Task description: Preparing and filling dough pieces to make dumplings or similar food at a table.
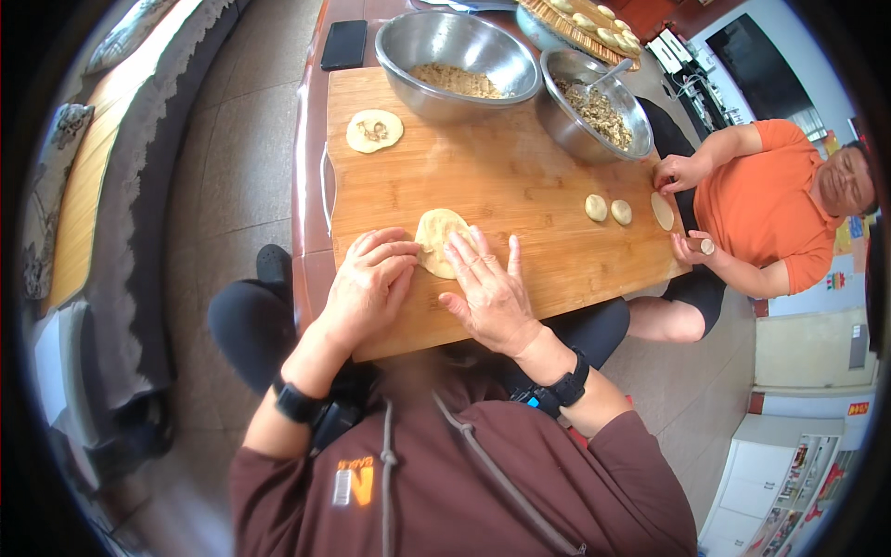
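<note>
A flat round of yellowish dough lies on the wooden board in front of me. My left hand is at its left rim, fingers curled and held together, with the fingertips against the edge. On the opposite side rests my right hand, its fingers stretched out and spread, the fingertips flat on the dough's right part and the thumb apart. Farther off, near the board's left edge, sits another dough round with a brown smear of filling on it.
A large steel bowl of crumbly yellow filling and a smaller steel bowl of chopped filling with a spoon stand at the far side. Two dough pieces lie rightward. A co-worker in orange handles a dough disc and rolling pin. A phone lies far left.
</note>
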{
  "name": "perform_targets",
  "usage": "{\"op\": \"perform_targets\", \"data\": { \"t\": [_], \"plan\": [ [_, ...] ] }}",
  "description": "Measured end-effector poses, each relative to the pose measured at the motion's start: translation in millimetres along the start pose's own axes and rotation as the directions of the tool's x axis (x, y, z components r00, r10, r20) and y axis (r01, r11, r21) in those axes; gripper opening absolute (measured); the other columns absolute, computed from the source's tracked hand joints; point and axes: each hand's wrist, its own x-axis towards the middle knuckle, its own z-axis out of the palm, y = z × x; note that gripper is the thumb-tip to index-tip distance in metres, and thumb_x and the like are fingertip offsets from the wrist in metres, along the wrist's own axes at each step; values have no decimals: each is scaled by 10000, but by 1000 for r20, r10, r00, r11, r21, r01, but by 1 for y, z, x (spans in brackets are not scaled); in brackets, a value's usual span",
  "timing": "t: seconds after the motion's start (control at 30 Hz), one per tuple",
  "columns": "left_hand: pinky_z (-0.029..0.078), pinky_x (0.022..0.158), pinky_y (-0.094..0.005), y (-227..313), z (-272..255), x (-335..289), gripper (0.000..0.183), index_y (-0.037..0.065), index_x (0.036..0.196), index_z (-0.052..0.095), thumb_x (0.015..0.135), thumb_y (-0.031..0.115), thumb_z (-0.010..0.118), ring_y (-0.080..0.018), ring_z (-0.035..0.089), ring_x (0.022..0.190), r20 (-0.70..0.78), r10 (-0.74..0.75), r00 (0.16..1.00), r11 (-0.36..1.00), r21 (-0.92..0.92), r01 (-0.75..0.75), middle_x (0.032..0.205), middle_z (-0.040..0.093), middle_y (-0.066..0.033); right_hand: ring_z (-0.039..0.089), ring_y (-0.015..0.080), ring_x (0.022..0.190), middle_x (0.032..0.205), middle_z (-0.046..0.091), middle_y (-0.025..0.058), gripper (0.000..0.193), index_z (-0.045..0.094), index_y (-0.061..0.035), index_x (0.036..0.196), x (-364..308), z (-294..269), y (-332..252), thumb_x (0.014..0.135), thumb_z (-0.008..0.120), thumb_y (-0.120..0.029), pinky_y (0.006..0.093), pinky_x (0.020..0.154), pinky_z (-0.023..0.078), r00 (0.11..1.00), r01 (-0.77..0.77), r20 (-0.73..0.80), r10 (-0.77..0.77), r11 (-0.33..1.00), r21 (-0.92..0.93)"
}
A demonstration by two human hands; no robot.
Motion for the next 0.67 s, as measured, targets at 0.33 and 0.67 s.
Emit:
{"op": "perform_targets", "data": {
  "t": [0.33, 0.67],
  "plan": [
    [434, 916, -387, -1, -2, -3, 136, -2, 901, 644, 773, -2, 599, -299, 559, 1054, 43, -3, 999, 1000, 7, 2, 982, 649, -102, 250, 299, 1350, 1425, 345, 109, 580, 438, -18, 1305, -1, -1, 5, 877, 514, -401, 643, 1023, 140, 994, -101, -33, 104, 991, 91],
    [439, 925, -383, -2, -3, -4, 131, 6, 896, 646, 770, 6, 610, -298, 557, 1060, 56, -14, 998, 1000, -4, 15, 1000, 647, -104, 218, 304, 1359, 1448, 309, 95, 604, 430, -73, 1334, 10, 5, 10, 871, 509, -453, 668, 1017, 111, 995, -73, 68, 69, 996, 57]
  ]
}}
